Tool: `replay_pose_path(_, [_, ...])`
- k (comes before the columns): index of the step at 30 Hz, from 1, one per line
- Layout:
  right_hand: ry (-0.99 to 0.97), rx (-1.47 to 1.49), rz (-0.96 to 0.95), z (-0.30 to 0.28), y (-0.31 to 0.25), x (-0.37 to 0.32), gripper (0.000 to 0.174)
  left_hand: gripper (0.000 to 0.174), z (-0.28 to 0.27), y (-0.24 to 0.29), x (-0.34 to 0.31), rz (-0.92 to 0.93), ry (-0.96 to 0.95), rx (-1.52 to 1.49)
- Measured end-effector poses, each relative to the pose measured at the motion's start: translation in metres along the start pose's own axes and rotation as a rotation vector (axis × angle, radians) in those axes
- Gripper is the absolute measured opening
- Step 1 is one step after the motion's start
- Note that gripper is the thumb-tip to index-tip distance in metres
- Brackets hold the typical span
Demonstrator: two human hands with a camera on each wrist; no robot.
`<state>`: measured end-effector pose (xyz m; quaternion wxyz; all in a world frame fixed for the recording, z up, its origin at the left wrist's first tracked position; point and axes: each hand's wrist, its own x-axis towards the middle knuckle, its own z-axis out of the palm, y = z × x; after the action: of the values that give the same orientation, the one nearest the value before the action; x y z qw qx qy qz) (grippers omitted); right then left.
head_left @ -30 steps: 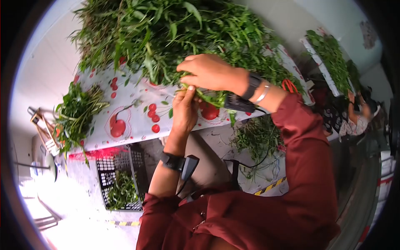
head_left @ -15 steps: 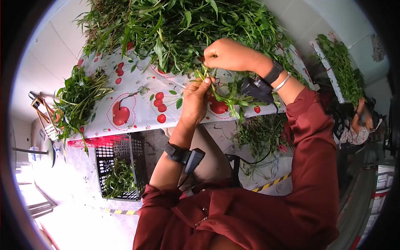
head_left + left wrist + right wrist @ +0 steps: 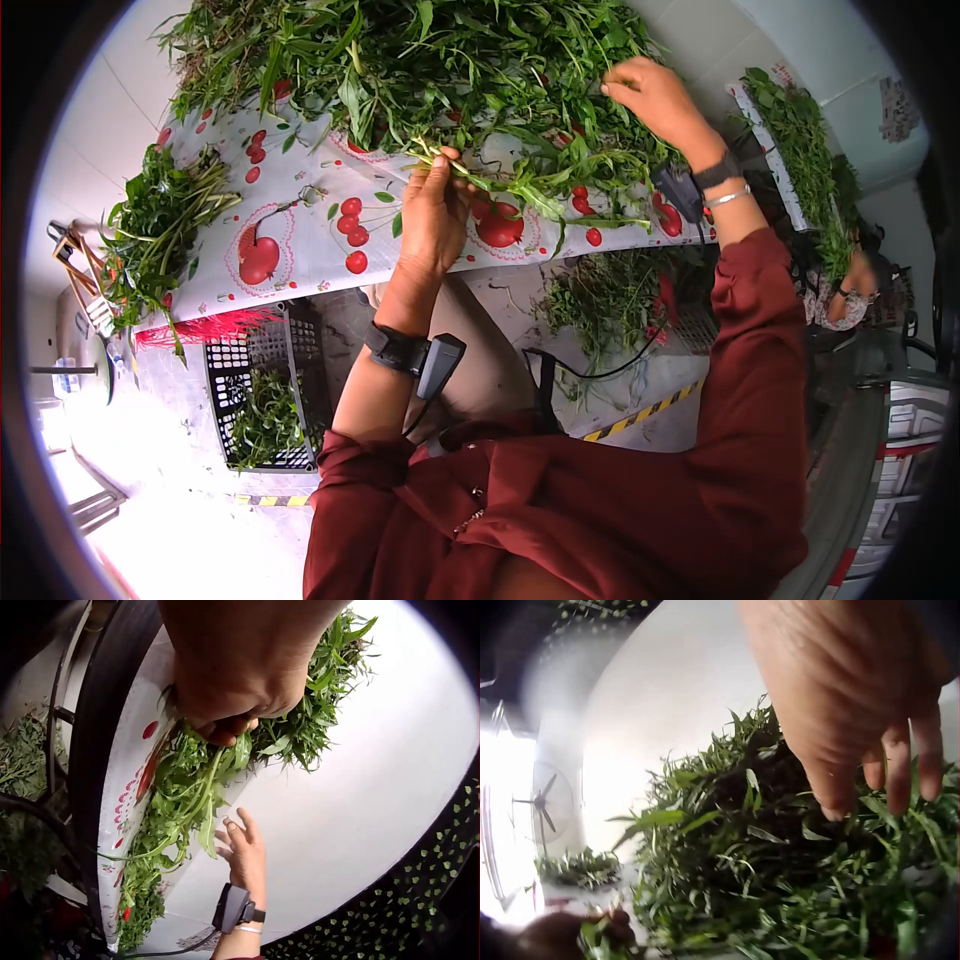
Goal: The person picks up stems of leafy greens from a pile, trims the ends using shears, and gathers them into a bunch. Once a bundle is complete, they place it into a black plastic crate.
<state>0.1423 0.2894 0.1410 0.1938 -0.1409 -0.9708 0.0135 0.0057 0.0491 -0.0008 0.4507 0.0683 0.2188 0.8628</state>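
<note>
Between its thumb and fingers, my left hand pinches a few stems of leafy greens. Their cut ends poke out past the thumb, and the leafy tops trail to the right over the tablecloth. In the left wrist view the held stems hang below the fingers. My right hand hovers at the right part of a large pile of greens. The right wrist view shows its fingers pointing down, apart, over the leaves, with nothing held.
A smaller bunch of greens lies at the table's left end. Below stands a black crate with greens inside. More greens lie on the floor. Another person's arm is by a second table at far right.
My right hand has left the stems beside my left hand and moved right and away, to the pile's right part. The left hand keeps its hold on the stems.
</note>
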Motion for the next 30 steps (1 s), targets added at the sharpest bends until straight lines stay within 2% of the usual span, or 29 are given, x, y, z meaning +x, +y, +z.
replay_pose_path(1, [-0.081,-0.094,0.026,-0.002,0.000,-0.006,0.019,0.014,-0.001,-0.001,0.001,-0.002,0.003,-0.003])
replay_pose_path(3, [-0.067,-0.042,0.102,0.001,-0.003,-0.020,0.024,0.014,-0.002,-0.001,0.002,0.015,0.006,-0.019])
replay_pose_path(6, [0.006,0.236,0.082,0.009,-0.011,-0.037,0.014,0.014,0.001,0.000,0.000,0.023,-0.009,0.015])
replay_pose_path(7, [0.006,0.236,0.084,0.009,-0.021,-0.041,0.014,0.014,0.001,0.000,-0.001,0.032,-0.018,0.024])
replay_pose_path(9, [-0.139,0.270,0.035,0.009,-0.040,-0.047,0.010,0.013,-0.001,-0.001,0.000,0.037,-0.026,0.029])
replay_pose_path(10, [-0.139,0.246,-0.032,0.013,-0.047,-0.050,0.012,0.013,-0.002,-0.001,0.001,0.043,-0.037,0.024])
replay_pose_path(13, [-0.195,0.201,-0.058,0.023,-0.059,-0.057,0.014,0.013,-0.002,-0.001,0.001,0.046,-0.050,0.019])
replay_pose_path(19, [-0.265,0.212,-0.025,0.039,-0.062,-0.059,0.016,0.013,-0.001,0.000,0.000,0.046,-0.037,0.033])
replay_pose_path(21, [-0.242,0.212,-0.052,0.039,-0.061,-0.059,0.016,0.013,0.000,0.000,-0.001,0.049,-0.010,0.030])
replay_pose_path(23, [-0.220,0.213,-0.076,0.039,-0.061,-0.060,0.016,0.013,0.000,0.000,-0.001,0.057,-0.063,0.011])
replay_pose_path(28, [-0.158,0.016,-0.186,0.038,-0.059,-0.060,0.014,0.013,-0.001,-0.001,0.000,0.048,-0.064,0.008])
replay_pose_path(30, [-0.140,0.029,-0.170,0.035,-0.060,-0.057,0.012,0.013,-0.002,-0.001,0.002,0.047,-0.062,0.006])
